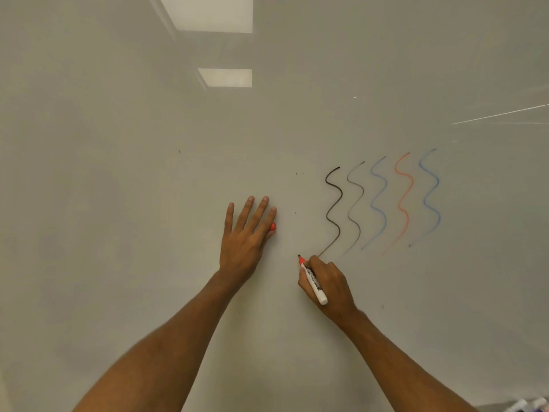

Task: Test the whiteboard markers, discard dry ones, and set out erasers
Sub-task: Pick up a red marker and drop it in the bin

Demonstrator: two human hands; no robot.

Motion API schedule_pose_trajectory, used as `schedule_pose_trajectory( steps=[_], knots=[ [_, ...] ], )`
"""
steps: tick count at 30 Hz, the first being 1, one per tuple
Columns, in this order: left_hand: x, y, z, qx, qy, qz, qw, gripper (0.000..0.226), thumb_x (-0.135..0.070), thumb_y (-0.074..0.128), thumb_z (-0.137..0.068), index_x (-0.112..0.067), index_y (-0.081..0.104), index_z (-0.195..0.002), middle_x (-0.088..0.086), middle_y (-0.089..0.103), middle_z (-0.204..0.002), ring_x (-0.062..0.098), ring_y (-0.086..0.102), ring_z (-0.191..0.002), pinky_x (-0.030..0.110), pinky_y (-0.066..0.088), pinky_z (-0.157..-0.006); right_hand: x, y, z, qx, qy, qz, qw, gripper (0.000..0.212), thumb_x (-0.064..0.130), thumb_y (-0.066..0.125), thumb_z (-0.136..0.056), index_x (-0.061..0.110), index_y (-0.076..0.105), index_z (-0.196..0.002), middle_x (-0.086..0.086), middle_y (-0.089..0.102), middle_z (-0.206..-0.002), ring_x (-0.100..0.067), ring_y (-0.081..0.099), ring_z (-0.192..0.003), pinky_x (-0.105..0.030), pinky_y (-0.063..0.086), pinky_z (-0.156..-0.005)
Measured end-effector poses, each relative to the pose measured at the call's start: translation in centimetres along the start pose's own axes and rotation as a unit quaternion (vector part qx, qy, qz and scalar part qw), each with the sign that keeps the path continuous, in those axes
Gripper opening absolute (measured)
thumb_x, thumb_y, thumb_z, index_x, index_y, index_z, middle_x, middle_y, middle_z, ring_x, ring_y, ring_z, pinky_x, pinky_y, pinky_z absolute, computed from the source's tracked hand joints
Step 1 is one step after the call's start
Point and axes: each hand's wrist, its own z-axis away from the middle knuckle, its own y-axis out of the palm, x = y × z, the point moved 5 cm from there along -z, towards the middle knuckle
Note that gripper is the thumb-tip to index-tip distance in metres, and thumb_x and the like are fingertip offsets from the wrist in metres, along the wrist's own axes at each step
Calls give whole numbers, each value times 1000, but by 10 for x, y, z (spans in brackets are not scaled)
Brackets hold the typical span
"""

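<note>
My right hand (329, 285) grips a white marker with a red collar (313, 282), its dark tip touching the whiteboard (118, 173) just left of the lowest end of a black wavy line (334, 203). My left hand (246, 236) lies flat on the board with its fingers straight. A red marker cap (272, 226) peeks out from under its index finger; how the hand keeps it there is hidden. Right of the black line run several more wavy test lines: a faint grey one (355, 203), a blue one (378, 200), a red one (404, 200) and another blue one (430, 194).
Ceiling lights reflect in the board at the top (214, 13). Ends of several markers (528, 404) show at the bottom right corner. The board to the left of my hands carries only a few small specks.
</note>
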Motion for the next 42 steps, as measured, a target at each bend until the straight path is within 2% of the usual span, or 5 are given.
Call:
schedule_pose_trajectory(
  steps=[5,9,13,37,42],
  knots=[
    [-22,3,59,43,9,21,999,47,-35,43,-102,-14,47,-144,10,37,-153,33,30,-144,58,17,-117,4,-6,15,11,-47,13,999,29,40,62,-87,21,55,-108,4,62,-72,-12,46,-52,-17,36,-51],
    [-35,7,99,70,18,23,997,48,-36,42,-101,-15,47,-144,9,37,-153,32,30,-144,59,16,-117,5,5,37,75,-103,46,991,52,12,80,-73,21,54,-116,0,67,-100,-14,53,-59,-14,34,-59],
    [-47,12,131,97,18,32,995,47,-37,41,-101,-17,48,-143,8,38,-153,31,32,-143,60,19,-115,0,14,64,149,-49,-25,987,38,16,49,-89,18,54,-126,-3,59,-120,-16,61,-72,-15,44,-65],
    [-200,46,217,193,94,183,960,48,-34,59,-89,-14,60,-133,8,48,-146,31,43,-136,62,26,-108,-64,-42,206,279,37,27,959,32,31,45,-91,19,66,-113,1,72,-96,-13,67,-81,-25,53,-68],
    [-255,47,207,257,103,259,926,48,-28,83,-72,-13,70,-116,4,71,-114,24,66,-107,49,34,-101,-88,-70,228,298,64,36,952,27,17,55,-88,18,66,-113,-2,71,-98,-18,66,-84,-28,49,-72]
  ],
)
